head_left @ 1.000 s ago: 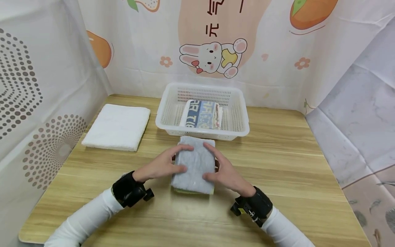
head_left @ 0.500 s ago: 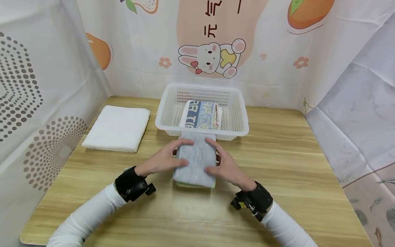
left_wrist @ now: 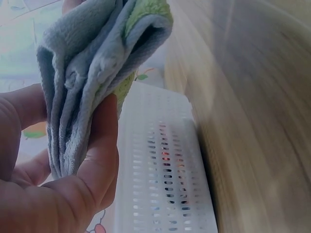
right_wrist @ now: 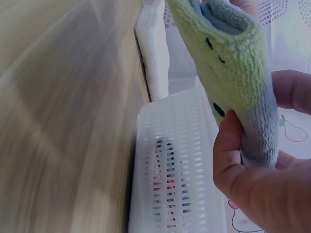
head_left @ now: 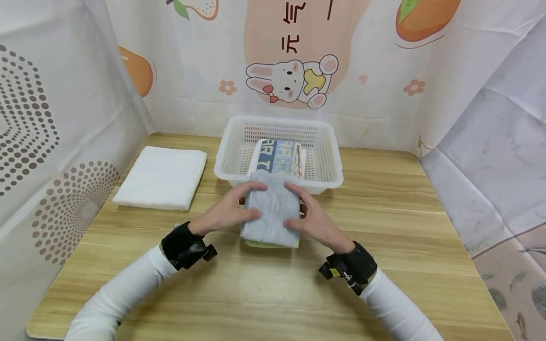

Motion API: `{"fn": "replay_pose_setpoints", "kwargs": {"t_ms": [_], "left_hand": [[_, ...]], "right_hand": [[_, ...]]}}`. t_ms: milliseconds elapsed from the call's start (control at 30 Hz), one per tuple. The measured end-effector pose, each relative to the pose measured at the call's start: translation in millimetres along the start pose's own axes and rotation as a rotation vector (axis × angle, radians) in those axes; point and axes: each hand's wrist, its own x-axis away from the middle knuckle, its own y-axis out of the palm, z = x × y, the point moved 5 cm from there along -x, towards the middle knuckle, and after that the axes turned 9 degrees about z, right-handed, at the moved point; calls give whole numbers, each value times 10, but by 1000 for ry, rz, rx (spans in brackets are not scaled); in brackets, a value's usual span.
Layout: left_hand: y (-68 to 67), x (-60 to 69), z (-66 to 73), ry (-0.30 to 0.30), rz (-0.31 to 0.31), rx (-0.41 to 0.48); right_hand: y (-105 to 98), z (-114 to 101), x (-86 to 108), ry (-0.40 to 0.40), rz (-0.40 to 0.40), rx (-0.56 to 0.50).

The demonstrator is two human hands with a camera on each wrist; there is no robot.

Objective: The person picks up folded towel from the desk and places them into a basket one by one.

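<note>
A folded towel (head_left: pixel 273 210), grey on top with green showing underneath, is held between both hands above the table. My left hand (head_left: pixel 228 208) grips its left edge, thumb on the upper face and fingers below. On the opposite edge my right hand (head_left: pixel 313 218) pinches it the same way. In the left wrist view the layered grey folds of the towel (left_wrist: pixel 92 73) show; the right wrist view shows its green face (right_wrist: pixel 228 63) with small black marks. The towel's far end overlaps the front rim of a white perforated basket (head_left: pixel 328 182).
Inside the basket lies a folded blue and white patterned towel (head_left: pixel 279 156). A folded white towel (head_left: pixel 164 177) sits on the wooden table (head_left: pixel 384 227) at the left. A printed curtain (head_left: pixel 204 61) hangs behind the table.
Both hands have lifted the grey and green towel and carried it forward, from in front of the basket to over its front rim. The basket and white towel have stayed put.
</note>
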Motion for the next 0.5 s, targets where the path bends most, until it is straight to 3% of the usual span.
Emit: {"fn": "replay_pose_setpoints", "kwargs": {"t_ms": [300,500], "left_hand": [[-17,-45,22,12,12,9],[-26,-90,29,-18,1,35]], "right_hand": [[-25,-20,-56,-9,-2,-20],[-56,-60,-92,-6,4,-13]]}}
